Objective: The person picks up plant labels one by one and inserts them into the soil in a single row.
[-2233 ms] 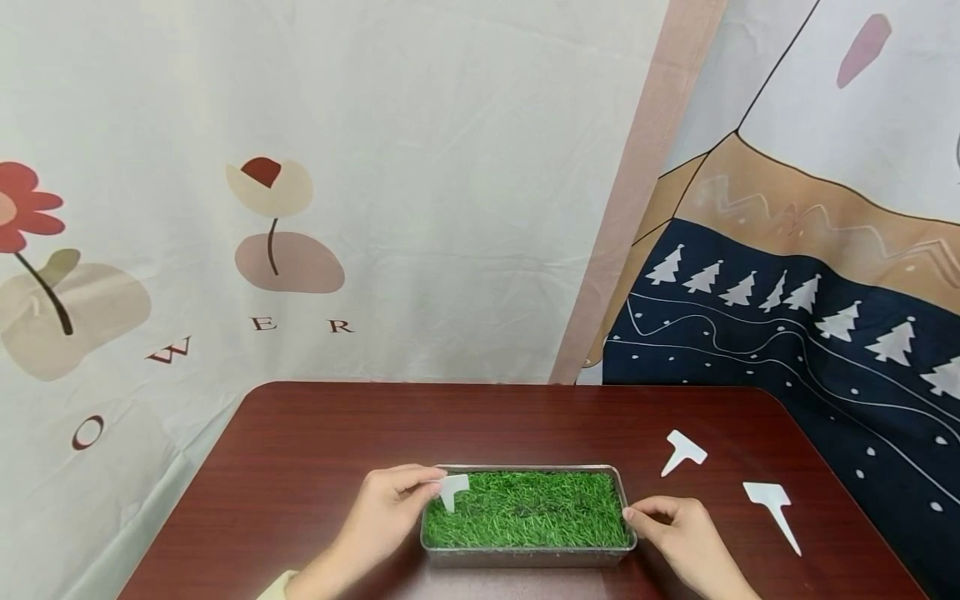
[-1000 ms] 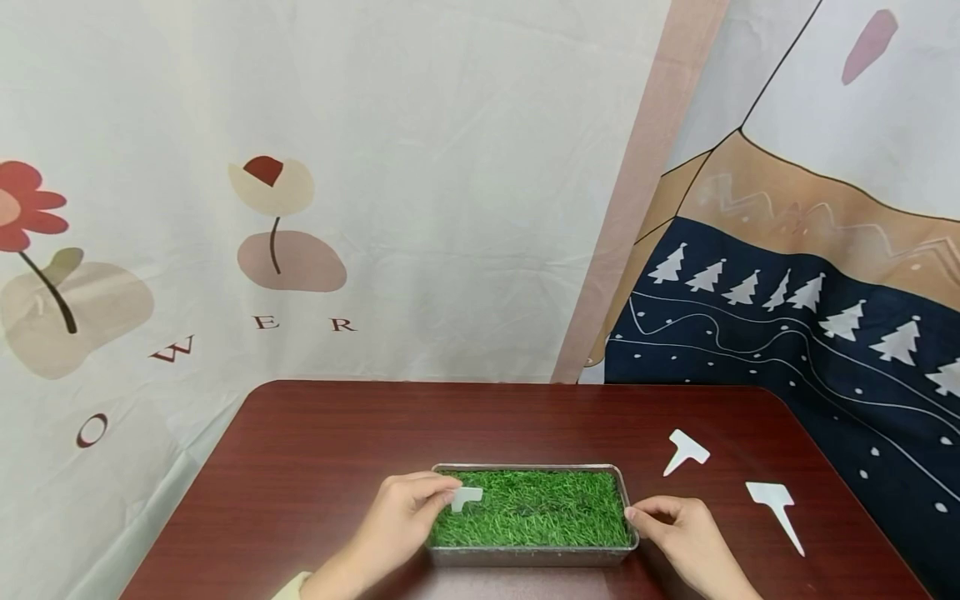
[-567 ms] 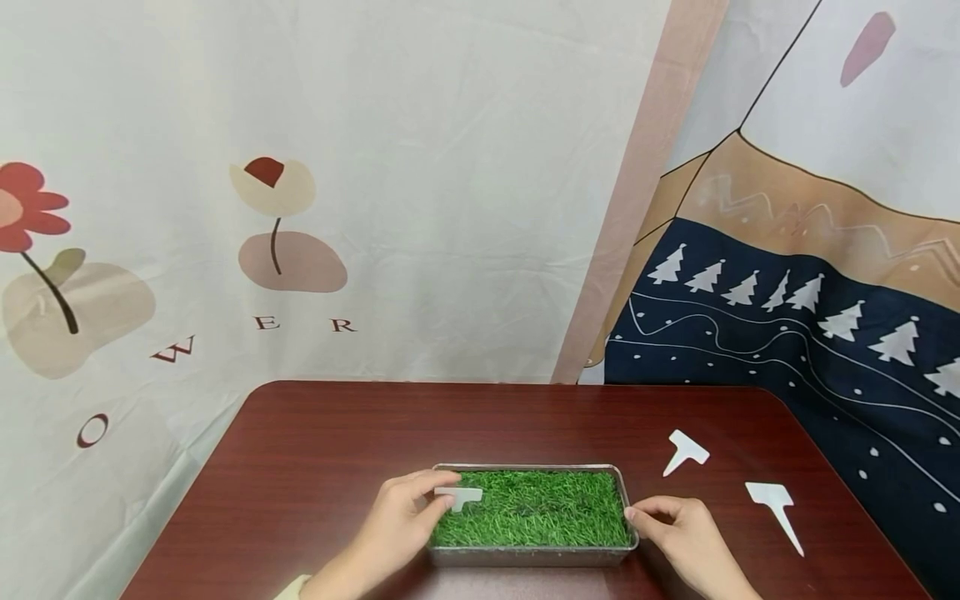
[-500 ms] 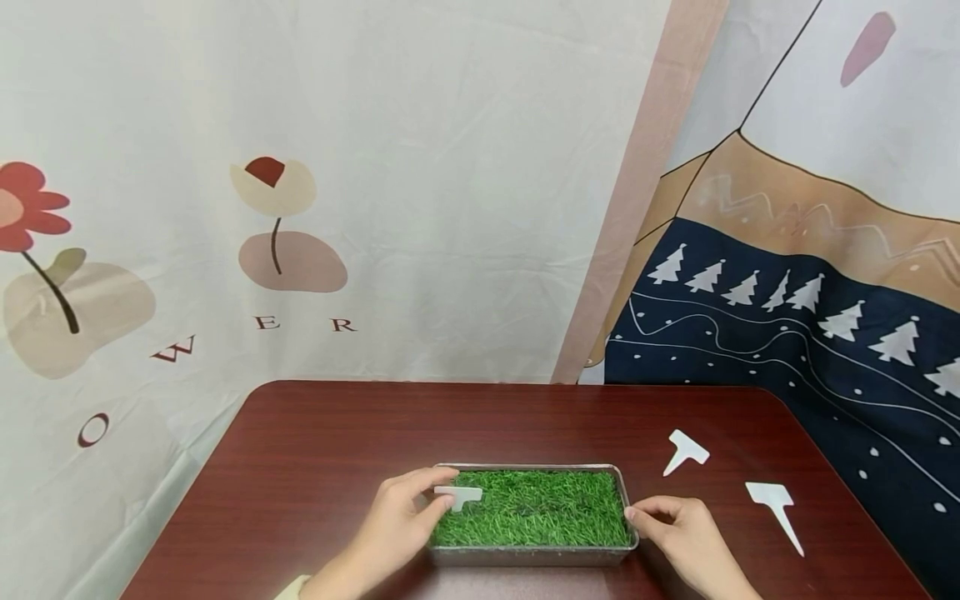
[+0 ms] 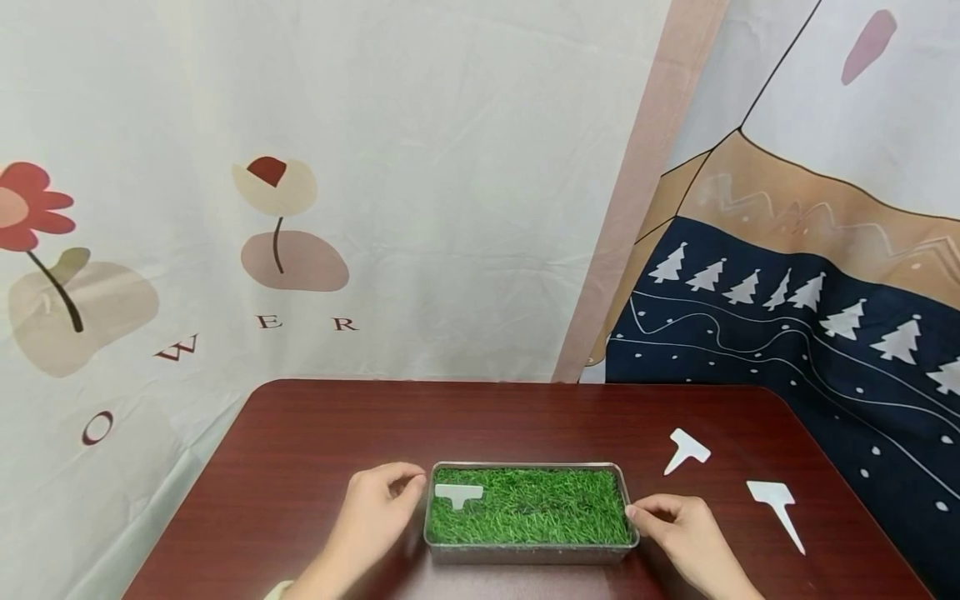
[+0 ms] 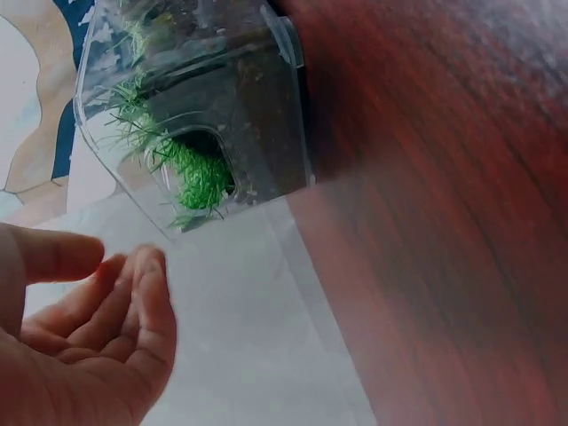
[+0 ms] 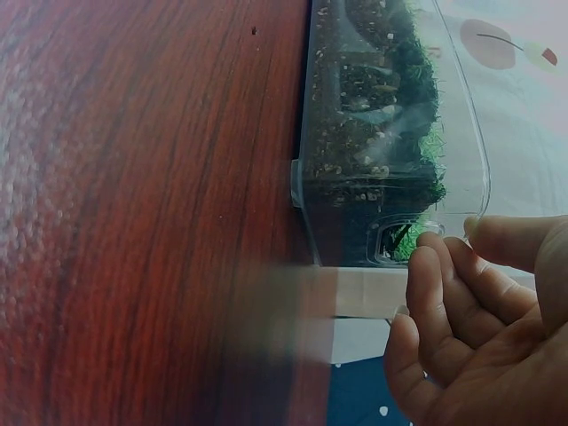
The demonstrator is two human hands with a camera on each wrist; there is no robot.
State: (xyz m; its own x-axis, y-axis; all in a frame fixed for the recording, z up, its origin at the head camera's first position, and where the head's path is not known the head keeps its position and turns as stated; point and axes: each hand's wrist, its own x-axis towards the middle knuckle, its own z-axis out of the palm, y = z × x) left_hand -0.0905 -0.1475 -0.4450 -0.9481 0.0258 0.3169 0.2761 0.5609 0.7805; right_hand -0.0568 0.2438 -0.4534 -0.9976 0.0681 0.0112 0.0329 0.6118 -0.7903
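One label (image 5: 459, 492) now stands released, stem in grass (image 5: 540, 504) at left end of box (image 5: 532, 556). Left hand (image 5: 371, 512) withdraws beside box, holding nothing; right hand (image 5: 682, 533) pinches rim (image 5: 623, 490). Two loose labels (image 5: 772, 493) remain on table (image 5: 337, 433).

The grass (image 5: 540, 508) is vivid green, the tags (image 5: 459, 493) white, the table (image 5: 337, 433) reddish brown (with darker streaks); the navy cloth (image 5: 825, 367) carries white trees (image 5: 843, 321).
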